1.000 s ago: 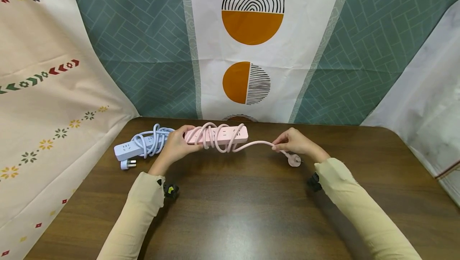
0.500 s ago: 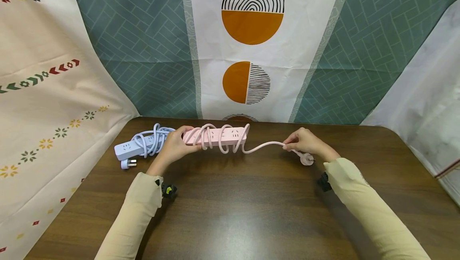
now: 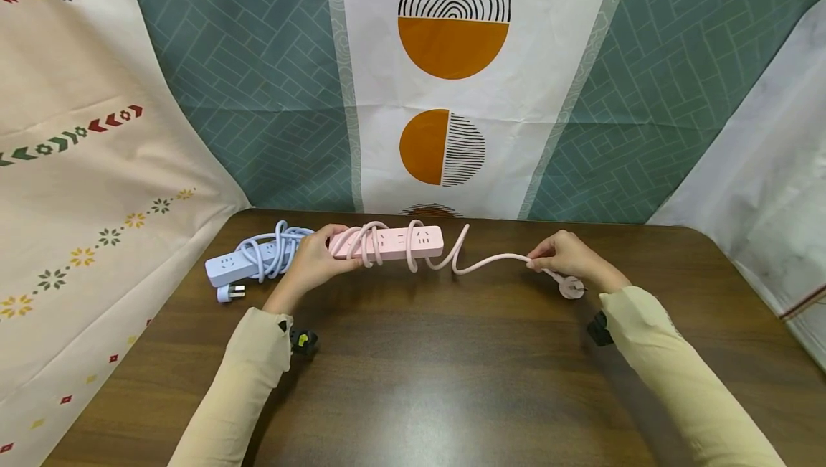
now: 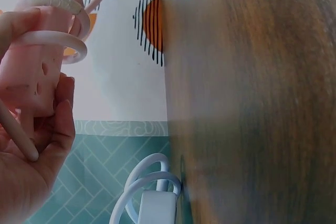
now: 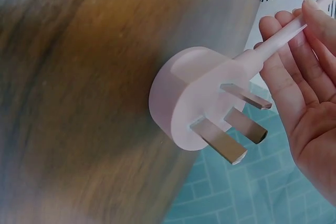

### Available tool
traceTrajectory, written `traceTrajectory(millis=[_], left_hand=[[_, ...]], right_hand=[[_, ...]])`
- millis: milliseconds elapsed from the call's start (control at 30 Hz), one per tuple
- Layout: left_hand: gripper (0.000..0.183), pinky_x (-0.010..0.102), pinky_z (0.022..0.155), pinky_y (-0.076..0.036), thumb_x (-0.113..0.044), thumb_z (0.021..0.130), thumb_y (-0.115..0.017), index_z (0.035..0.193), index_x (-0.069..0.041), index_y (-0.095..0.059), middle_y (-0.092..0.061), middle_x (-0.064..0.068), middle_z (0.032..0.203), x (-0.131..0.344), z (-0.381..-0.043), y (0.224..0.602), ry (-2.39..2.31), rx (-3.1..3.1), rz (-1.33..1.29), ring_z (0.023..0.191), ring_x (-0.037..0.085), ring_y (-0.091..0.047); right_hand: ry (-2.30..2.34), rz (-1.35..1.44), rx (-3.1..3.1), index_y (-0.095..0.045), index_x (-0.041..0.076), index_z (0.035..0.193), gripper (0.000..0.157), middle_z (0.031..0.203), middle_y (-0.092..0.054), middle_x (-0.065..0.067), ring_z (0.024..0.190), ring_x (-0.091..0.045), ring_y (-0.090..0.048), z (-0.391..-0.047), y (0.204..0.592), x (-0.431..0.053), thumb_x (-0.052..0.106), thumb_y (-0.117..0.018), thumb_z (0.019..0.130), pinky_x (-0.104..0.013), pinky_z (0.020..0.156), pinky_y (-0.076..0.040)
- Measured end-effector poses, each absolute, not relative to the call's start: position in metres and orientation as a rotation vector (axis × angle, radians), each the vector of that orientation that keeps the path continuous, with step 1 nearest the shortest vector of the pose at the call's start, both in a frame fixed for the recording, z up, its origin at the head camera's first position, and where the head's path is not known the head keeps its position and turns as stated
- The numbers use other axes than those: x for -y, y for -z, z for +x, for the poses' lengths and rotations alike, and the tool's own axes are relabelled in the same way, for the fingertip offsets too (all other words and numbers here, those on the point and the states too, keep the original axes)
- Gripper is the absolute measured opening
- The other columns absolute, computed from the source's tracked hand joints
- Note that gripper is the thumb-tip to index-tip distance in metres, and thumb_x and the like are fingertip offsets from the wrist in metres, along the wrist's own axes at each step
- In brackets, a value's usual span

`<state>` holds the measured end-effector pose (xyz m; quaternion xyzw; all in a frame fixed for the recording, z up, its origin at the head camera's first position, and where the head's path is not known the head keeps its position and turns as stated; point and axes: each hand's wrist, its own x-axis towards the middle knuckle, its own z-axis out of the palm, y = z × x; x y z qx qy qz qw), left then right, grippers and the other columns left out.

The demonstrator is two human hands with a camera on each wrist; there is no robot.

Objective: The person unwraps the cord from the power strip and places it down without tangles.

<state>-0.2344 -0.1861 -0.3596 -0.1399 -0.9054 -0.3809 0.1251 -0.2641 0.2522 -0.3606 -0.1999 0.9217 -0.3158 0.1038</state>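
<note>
A pink power strip (image 3: 390, 243) is gripped at its left end by my left hand (image 3: 316, 259). Loops of its pink cord (image 3: 497, 259) wrap around the body, and a wavy stretch runs off to the right. My right hand (image 3: 566, 259) pinches that cord just short of the plug. The round pink plug (image 5: 197, 100), with three flat metal prongs, hangs past my fingers in the right wrist view. In the left wrist view my thumb and fingers curl around the strip's end, beside its cord exit.
A blue power strip (image 3: 237, 266) wrapped in its own cord lies at the table's back left, its plug (image 3: 229, 294) in front. The brown wooden table (image 3: 413, 366) ends at patterned cloth hangings (image 3: 445, 94) behind and at the left.
My right hand has moved to the right, drawing the cord along. One loop has slipped off the strip's right end, lengthening the free stretch. My left hand has stayed nearly in place.
</note>
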Motion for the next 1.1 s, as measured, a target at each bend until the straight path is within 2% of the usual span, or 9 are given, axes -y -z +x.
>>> traceTrajectory(millis=[333, 567, 1100], left_hand=[[0.056, 0.034, 0.068, -0.043, -0.017, 0.062, -0.083, 0.107, 0.005, -0.058, -0.063, 0.020, 0.096, 0.189, -0.234, 0.361, 1.128, 2.616, -0.401, 0.079, 0.027, -0.055], [0.058, 0.034, 0.068, -0.043, -0.019, 0.062, -0.083, 0.108, 0.005, -0.057, -0.063, 0.019, 0.097, 0.189, -0.235, 0.361, 1.130, 2.617, -0.401, 0.080, 0.026, -0.055], [0.058, 0.034, 0.068, -0.043, -0.018, 0.062, -0.082, 0.109, 0.005, -0.056, -0.062, 0.020, 0.098, 0.190, -0.233, 0.360, 1.148, 2.599, -0.422, 0.080, 0.026, -0.054]], right_hand=[[0.931, -0.522, -2.717, -0.068, -0.005, 0.095, 0.025, 0.078, -0.069, -0.011, 0.057, -0.015, -0.054, -0.264, 0.361, -0.272, 0.016, -0.066, 0.083, -0.026, 0.050, -0.044], [0.921, -0.466, -2.707, -0.067, -0.006, 0.096, 0.026, 0.081, -0.068, -0.014, 0.058, -0.013, -0.051, -0.261, 0.359, -0.288, 0.016, -0.066, 0.083, -0.025, 0.049, -0.041], [0.867, -0.328, -2.772, -0.067, -0.006, 0.098, 0.031, 0.077, -0.069, -0.007, 0.054, -0.009, -0.046, -0.248, 0.361, -0.326, 0.022, -0.066, 0.083, -0.025, 0.048, -0.039]])
